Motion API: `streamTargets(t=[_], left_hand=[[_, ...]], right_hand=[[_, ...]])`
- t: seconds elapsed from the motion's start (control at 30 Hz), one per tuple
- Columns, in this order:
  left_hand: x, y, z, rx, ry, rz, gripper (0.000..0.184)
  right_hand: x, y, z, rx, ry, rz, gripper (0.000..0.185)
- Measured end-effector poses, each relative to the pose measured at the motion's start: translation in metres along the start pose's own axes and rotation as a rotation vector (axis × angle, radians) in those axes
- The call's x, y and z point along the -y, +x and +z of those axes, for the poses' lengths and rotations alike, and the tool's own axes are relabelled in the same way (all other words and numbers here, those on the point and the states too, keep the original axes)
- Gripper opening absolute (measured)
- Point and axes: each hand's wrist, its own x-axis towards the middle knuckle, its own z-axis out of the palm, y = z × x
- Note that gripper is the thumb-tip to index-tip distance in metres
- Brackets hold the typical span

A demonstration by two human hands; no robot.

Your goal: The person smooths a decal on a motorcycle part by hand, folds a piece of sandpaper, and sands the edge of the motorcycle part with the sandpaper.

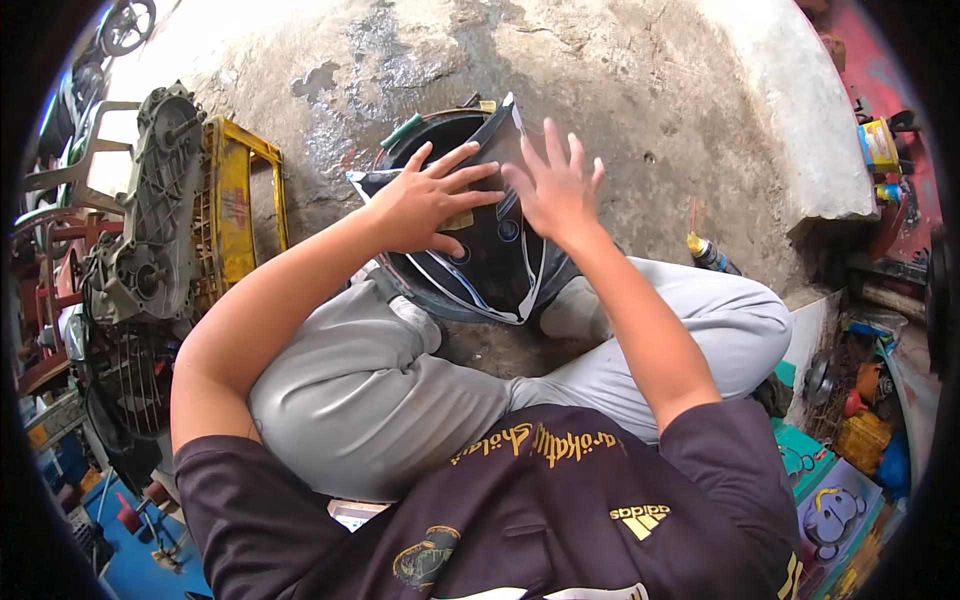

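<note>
A black pointed plastic panel (492,272) with pale edges and two round holes lies across a round dark basin (440,133), between my bent legs. It resembles a motorcycle body panel. My left hand (432,202) is spread over its left side, palm down, and appears to touch it. Over the upper right part is my right hand (556,190), fingers apart and slightly blurred; whether it touches the panel I cannot tell. Neither hand holds anything. A green bar-shaped item (402,131) sits at the basin's far left rim.
On the left stand a yellow crate (238,205) and a grey engine casing (160,205). A small yellow-topped bottle (708,254) lies beside my right knee. Wet patches mark the concrete floor (660,110). Assorted parts (860,420) clutter the right side.
</note>
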Motion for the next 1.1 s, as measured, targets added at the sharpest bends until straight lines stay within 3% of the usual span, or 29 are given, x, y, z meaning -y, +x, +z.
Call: streamTargets(t=[0.23, 0.47, 0.53, 0.63, 0.8, 0.9, 0.97, 1.03, 1.1], left_hand=[[0.004, -0.002, 0.004, -0.042, -0.023, 0.020, 0.096], [0.001, -0.002, 0.003, -0.019, -0.029, -0.004, 0.104], [0.001, -0.001, 0.001, -0.008, -0.019, -0.012, 0.104], [0.002, -0.001, 0.003, -0.015, -0.031, -0.005, 0.104], [0.004, -0.002, 0.006, -0.029, -0.018, 0.009, 0.100], [0.004, -0.003, 0.006, -0.047, -0.003, 0.017, 0.098], [0.003, -0.003, 0.003, -0.042, -0.004, 0.020, 0.097], [0.002, -0.002, 0.005, -0.029, -0.007, 0.010, 0.100], [0.002, -0.002, 0.004, -0.023, -0.009, 0.000, 0.102]], right_hand=[[0.008, -0.099, -0.019, 0.166, 0.005, -0.090, 0.072], [0.002, 0.000, 0.010, 0.011, 0.068, -0.013, 0.082], [0.001, 0.027, 0.007, 0.089, 0.133, 0.034, 0.086], [-0.004, 0.013, -0.004, 0.082, -0.025, -0.096, 0.078], [-0.007, -0.051, -0.004, 0.147, -0.048, -0.139, 0.081], [-0.008, -0.031, 0.001, 0.060, -0.042, -0.128, 0.088], [-0.008, 0.000, 0.004, 0.045, 0.017, -0.098, 0.088], [-0.016, 0.030, 0.004, 0.092, 0.042, -0.097, 0.070], [-0.029, 0.035, 0.007, 0.090, 0.054, -0.126, 0.068]])
